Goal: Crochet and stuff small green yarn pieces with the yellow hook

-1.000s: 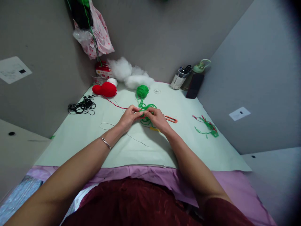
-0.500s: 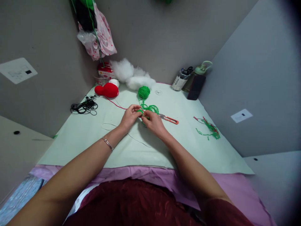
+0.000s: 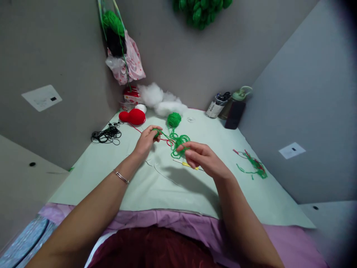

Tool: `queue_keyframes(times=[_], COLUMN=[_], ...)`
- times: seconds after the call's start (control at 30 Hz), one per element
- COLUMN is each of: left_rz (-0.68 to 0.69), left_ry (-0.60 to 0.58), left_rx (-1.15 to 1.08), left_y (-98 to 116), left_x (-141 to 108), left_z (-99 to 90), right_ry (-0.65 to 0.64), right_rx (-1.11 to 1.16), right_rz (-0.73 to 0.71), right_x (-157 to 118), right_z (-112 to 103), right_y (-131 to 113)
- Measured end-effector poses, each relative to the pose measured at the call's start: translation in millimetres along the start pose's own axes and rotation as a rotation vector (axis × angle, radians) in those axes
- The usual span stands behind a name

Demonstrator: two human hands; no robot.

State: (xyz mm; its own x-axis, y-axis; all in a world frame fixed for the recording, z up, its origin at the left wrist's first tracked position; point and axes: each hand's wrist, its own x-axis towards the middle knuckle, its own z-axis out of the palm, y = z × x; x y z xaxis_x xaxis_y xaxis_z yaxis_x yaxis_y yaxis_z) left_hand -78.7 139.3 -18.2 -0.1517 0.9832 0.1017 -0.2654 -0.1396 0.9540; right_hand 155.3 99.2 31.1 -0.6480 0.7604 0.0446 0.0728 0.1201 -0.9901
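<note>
My left hand [image 3: 146, 140] is closed, pinching a small green crochet piece [image 3: 156, 132] between thumb and fingers. Green yarn runs from it to a loose heap of green yarn [image 3: 182, 140]. My right hand [image 3: 205, 159] is over the right side of that heap, index finger stretched out and other fingers loosely bent. Just below these fingers shows a crochet hook [image 3: 186, 164] with a yellow handle, partly covered by them; whether they touch it is unclear. A red yarn loop [image 3: 169, 142] lies between my hands.
Behind are a green yarn ball [image 3: 174, 120], white stuffing [image 3: 152, 95] and a red stuffed piece [image 3: 136, 117]. Black cords [image 3: 106, 134] lie left, yarn scraps [image 3: 258, 169] right. A pen holder [image 3: 214, 108], bottle [image 3: 240, 93] and phone [image 3: 235, 115] stand at back right.
My hands have come apart: the left moved slightly left with the green piece, the right moved right and nearer me. The crochet hook now shows; the orange scissors no longer do. The view tilted up.
</note>
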Motion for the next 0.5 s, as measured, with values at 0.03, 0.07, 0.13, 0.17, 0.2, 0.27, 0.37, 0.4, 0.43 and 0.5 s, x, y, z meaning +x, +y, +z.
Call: queue_keyframes(times=[0.03, 0.07, 0.13, 0.17, 0.2, 0.27, 0.37, 0.4, 0.43, 0.5], left_rz=[-0.007, -0.015, -0.033, -0.043, -0.053, -0.073, -0.101, -0.109, -0.115, -0.125], left_ry=[0.009, 0.017, 0.028, 0.031, 0.032, 0.035, 0.039, 0.04, 0.042, 0.049], left_rx=[-0.004, -0.009, -0.018, -0.022, -0.023, -0.021, -0.012, -0.009, -0.008, -0.01], left_y=[-0.4, -1.7, -5.9, -8.4, -11.0, -15.6, -19.9, -20.4, -20.4, -19.4], left_x=[1.4, 2.4, 4.0, 4.7, 5.6, 7.7, 11.1, 12.0, 12.7, 13.6], left_z=[-1.0, -1.6, -2.1, -2.4, -2.9, -4.5, -7.6, -8.5, -9.3, -10.6], right_ry=[0.03, 0.053, 0.038, 0.015, -0.043, -0.208, -0.436, -0.476, -0.516, -0.572], right_rx=[0.005, 0.008, 0.036, 0.068, 0.089, 0.119, 0.084, 0.066, 0.057, 0.076], right_rz=[-0.046, -0.101, -0.232, -0.318, -0.396, -0.561, -0.713, -0.732, -0.752, -0.81], right_x=[-6.3, -12.9, -25.9, -31.5, -36.0, -40.9, -39.6, -38.2, -37.1, -36.5], right_z=[-0.5, -1.4, -5.0, -7.6, -10.6, -16.5, -22.8, -24.2, -25.5, -28.6], right_y=[-3.9, -7.3, -12.3, -14.2, -15.9, -19.5, -23.8, -23.6, -22.0, -14.9])
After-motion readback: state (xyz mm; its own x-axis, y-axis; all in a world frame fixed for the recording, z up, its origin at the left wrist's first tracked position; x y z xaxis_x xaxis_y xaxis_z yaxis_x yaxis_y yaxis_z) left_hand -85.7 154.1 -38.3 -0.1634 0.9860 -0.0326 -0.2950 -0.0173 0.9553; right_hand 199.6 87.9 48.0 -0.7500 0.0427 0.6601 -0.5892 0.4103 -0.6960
